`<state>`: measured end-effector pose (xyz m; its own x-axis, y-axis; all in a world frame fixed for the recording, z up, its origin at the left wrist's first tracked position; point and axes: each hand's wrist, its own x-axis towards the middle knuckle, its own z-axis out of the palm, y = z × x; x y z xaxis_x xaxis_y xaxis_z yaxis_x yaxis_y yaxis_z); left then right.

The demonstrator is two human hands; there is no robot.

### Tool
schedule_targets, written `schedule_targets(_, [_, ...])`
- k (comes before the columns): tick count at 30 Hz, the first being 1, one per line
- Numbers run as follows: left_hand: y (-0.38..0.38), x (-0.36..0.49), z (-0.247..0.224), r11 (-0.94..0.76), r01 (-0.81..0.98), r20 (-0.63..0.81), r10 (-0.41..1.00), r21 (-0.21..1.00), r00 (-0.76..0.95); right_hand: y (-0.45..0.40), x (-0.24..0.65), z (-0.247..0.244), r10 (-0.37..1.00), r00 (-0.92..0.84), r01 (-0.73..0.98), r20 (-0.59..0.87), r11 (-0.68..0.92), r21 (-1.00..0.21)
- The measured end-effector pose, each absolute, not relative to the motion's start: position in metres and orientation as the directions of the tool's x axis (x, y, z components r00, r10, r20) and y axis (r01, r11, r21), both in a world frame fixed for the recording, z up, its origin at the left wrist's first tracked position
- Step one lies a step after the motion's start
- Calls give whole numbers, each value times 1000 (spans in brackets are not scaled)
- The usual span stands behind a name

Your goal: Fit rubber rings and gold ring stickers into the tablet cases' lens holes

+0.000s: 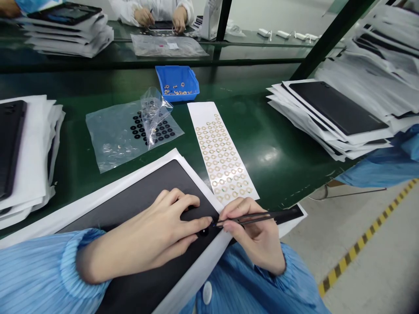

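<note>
A large, flat, matt black panel (pixel 131 203) with a rounded corner lies slantwise beneath the left hand (pixel 170 226), showing on both sides of its wrist, that corner beyond the knuckles and the end with small, dark, round details under and just beside the spread fingertips. The slim, dark tweezers (pixel 265 215) are pinched between the thumb and fingers of the right hand (pixel 252 231), lying nearly level, their tips pointing toward the left fingertips at the panel's edge; whether those tips grip anything is too small to tell.
</note>
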<state>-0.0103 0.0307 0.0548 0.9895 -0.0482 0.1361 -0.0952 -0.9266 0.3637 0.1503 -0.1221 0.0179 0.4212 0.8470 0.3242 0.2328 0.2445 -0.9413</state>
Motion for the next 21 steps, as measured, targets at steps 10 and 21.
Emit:
schedule_targets(10, [30, -10, 56, -924, -100, 129, -55, 368, 990, -121, 147, 20, 823, 451, 314, 345, 216, -925])
schedule_targets(21, [31, -11, 53, -930, -89, 119, -49, 358, 992, -124, 147, 19, 844, 453, 323, 288, 146, -935])
